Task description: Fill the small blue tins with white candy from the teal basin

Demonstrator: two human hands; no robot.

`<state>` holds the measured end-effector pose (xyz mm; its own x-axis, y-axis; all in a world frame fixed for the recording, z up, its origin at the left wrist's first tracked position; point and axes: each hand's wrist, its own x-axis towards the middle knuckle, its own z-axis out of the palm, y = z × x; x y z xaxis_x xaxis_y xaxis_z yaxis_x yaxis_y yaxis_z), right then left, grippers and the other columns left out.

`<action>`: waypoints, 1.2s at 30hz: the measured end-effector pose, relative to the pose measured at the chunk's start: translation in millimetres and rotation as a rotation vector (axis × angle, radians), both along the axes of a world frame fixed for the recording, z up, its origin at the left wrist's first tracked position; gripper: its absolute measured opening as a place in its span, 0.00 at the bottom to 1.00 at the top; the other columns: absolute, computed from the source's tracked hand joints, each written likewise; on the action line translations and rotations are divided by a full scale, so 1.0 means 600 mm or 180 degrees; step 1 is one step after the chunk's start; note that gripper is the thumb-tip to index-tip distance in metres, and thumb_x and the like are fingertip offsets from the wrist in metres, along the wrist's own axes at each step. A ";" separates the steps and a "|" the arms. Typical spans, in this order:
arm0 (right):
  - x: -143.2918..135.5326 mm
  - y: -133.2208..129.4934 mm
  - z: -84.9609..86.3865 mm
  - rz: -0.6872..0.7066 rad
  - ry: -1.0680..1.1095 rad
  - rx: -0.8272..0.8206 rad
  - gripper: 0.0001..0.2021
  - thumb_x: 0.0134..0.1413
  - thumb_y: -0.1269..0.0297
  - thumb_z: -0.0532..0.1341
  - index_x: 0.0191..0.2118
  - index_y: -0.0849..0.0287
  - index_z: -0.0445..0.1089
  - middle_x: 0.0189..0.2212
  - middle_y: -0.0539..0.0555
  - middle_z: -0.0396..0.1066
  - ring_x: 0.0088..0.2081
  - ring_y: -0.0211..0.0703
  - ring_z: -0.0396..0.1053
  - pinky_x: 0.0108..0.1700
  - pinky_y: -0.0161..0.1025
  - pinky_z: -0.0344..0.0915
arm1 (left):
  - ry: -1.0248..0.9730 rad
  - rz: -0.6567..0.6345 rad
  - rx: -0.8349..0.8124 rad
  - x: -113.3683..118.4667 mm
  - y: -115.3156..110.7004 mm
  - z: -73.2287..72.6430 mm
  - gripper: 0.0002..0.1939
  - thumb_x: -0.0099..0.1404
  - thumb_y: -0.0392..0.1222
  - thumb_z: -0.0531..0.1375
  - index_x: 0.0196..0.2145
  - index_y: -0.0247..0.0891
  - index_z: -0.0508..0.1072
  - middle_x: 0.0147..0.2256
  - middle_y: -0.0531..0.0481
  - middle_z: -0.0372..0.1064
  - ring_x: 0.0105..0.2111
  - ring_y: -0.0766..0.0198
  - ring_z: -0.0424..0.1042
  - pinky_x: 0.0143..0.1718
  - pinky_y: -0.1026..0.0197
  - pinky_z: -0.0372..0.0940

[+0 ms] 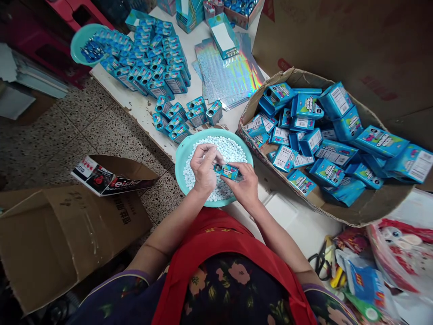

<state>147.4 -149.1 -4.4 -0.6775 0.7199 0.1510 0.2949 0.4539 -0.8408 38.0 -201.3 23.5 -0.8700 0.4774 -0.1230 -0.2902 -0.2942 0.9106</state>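
Over a turquoise basin (180, 169) full of small pale candies (223, 143), my right hand (246, 184) grips a small blue box (226, 171) with "Caramelo" lettering. A round dark hole shows at the box's left end. Beside that hole is my left hand (203, 168), its fingers curled and the thumb drawn in; whatever they hold is hidden. Just beyond the basin stand several small blue boxes (177, 122) upright, with round holes in their tops.
Many stacked blue boxes (169, 74) and a bowl (77, 45) occupy the far left of the table. Holographic sheets (223, 74) lie under an open display box (221, 36). At right, a large carton (352, 216) holds loose boxes. Scissors (323, 262) lie lower right.
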 end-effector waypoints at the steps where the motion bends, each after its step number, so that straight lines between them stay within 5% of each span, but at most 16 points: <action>1: 0.004 0.001 0.000 -0.0001 0.0083 -0.0060 0.15 0.46 0.61 0.70 0.42 0.53 0.73 0.38 0.53 0.76 0.42 0.50 0.71 0.46 0.47 0.66 | 0.0002 0.0030 -0.0032 -0.006 -0.003 -0.001 0.10 0.61 0.47 0.60 0.31 0.39 0.67 0.20 0.56 0.63 0.18 0.71 0.63 0.22 0.66 0.60; 5: 0.037 0.008 -0.002 -0.0162 0.0238 -0.0300 0.17 0.45 0.60 0.71 0.43 0.52 0.74 0.40 0.52 0.76 0.43 0.48 0.71 0.47 0.45 0.67 | 0.0412 0.0042 -0.0771 -0.052 -0.012 -0.052 0.12 0.65 0.50 0.56 0.31 0.40 0.69 0.23 0.54 0.65 0.21 0.69 0.64 0.22 0.65 0.59; 8: 0.064 0.014 -0.005 -0.0286 0.0084 -0.0350 0.17 0.45 0.60 0.71 0.43 0.52 0.74 0.39 0.52 0.75 0.42 0.47 0.72 0.46 0.45 0.67 | 0.1590 -0.0747 -0.2050 -0.082 -0.003 -0.132 0.10 0.65 0.47 0.56 0.34 0.39 0.73 0.35 0.47 0.72 0.38 0.60 0.71 0.39 0.58 0.66; 10: 0.075 0.016 -0.006 -0.0299 0.0022 -0.0371 0.18 0.45 0.59 0.71 0.44 0.53 0.74 0.39 0.52 0.75 0.42 0.47 0.72 0.46 0.46 0.67 | 0.2450 -0.1341 -0.2765 -0.083 0.012 -0.177 0.11 0.65 0.45 0.56 0.40 0.38 0.74 0.45 0.43 0.71 0.49 0.54 0.67 0.51 0.53 0.61; 14: 0.081 0.020 -0.007 -0.0472 0.0029 -0.0381 0.18 0.45 0.59 0.71 0.44 0.53 0.74 0.39 0.52 0.74 0.41 0.46 0.72 0.46 0.45 0.67 | 0.3285 -0.2005 -0.3586 -0.046 0.026 -0.209 0.19 0.68 0.53 0.52 0.44 0.38 0.73 0.46 0.42 0.68 0.50 0.50 0.64 0.50 0.52 0.59; 18: 0.078 0.022 -0.010 -0.0565 -0.0001 -0.0526 0.19 0.44 0.58 0.71 0.44 0.54 0.73 0.38 0.52 0.74 0.40 0.45 0.72 0.45 0.45 0.68 | 0.3287 -0.2277 -0.3795 -0.024 -0.003 -0.202 0.18 0.68 0.55 0.51 0.42 0.40 0.73 0.42 0.43 0.68 0.43 0.53 0.68 0.39 0.57 0.61; 21: 0.077 0.023 -0.012 -0.0601 -0.0048 -0.0478 0.19 0.44 0.57 0.71 0.44 0.54 0.74 0.38 0.52 0.74 0.41 0.46 0.72 0.46 0.45 0.68 | 0.2590 -0.1923 -0.3458 -0.036 -0.026 -0.199 0.14 0.65 0.52 0.55 0.34 0.41 0.73 0.36 0.47 0.70 0.38 0.57 0.70 0.35 0.61 0.61; 25: 0.071 0.021 -0.011 -0.0522 -0.0111 -0.0257 0.18 0.45 0.57 0.70 0.44 0.53 0.73 0.38 0.52 0.74 0.41 0.46 0.71 0.45 0.45 0.68 | 0.0451 -0.1166 -0.2199 -0.053 -0.033 -0.168 0.16 0.59 0.54 0.60 0.25 0.38 0.69 0.21 0.54 0.62 0.21 0.67 0.63 0.22 0.65 0.56; 29: 0.054 0.012 -0.009 -0.0225 -0.0200 0.0052 0.16 0.47 0.59 0.70 0.44 0.53 0.73 0.39 0.53 0.75 0.42 0.48 0.71 0.45 0.46 0.67 | -0.0896 -0.0774 -0.0606 -0.044 -0.032 -0.090 0.16 0.58 0.54 0.60 0.27 0.39 0.66 0.20 0.56 0.59 0.14 0.72 0.56 0.14 0.67 0.48; 32: 0.035 -0.002 -0.007 0.0092 -0.0305 0.0172 0.15 0.48 0.60 0.69 0.43 0.53 0.73 0.39 0.54 0.76 0.42 0.50 0.71 0.46 0.47 0.66 | -0.0996 -0.0658 0.0056 -0.031 -0.028 -0.044 0.13 0.58 0.51 0.60 0.26 0.39 0.63 0.21 0.56 0.59 0.18 0.70 0.63 0.18 0.67 0.58; 36: 0.019 -0.019 0.001 0.0226 -0.0443 0.0234 0.14 0.48 0.60 0.68 0.43 0.54 0.73 0.38 0.53 0.77 0.42 0.51 0.71 0.44 0.47 0.64 | -0.0644 -0.0290 0.0077 -0.021 -0.022 -0.032 0.14 0.56 0.48 0.61 0.25 0.39 0.61 0.23 0.56 0.60 0.22 0.69 0.67 0.25 0.64 0.66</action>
<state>158.6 -160.5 -3.6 -0.7442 0.6600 0.1028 0.3712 0.5366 -0.7578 25.2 -214.8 4.5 -0.7820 0.5577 -0.2782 -0.4926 -0.2796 0.8241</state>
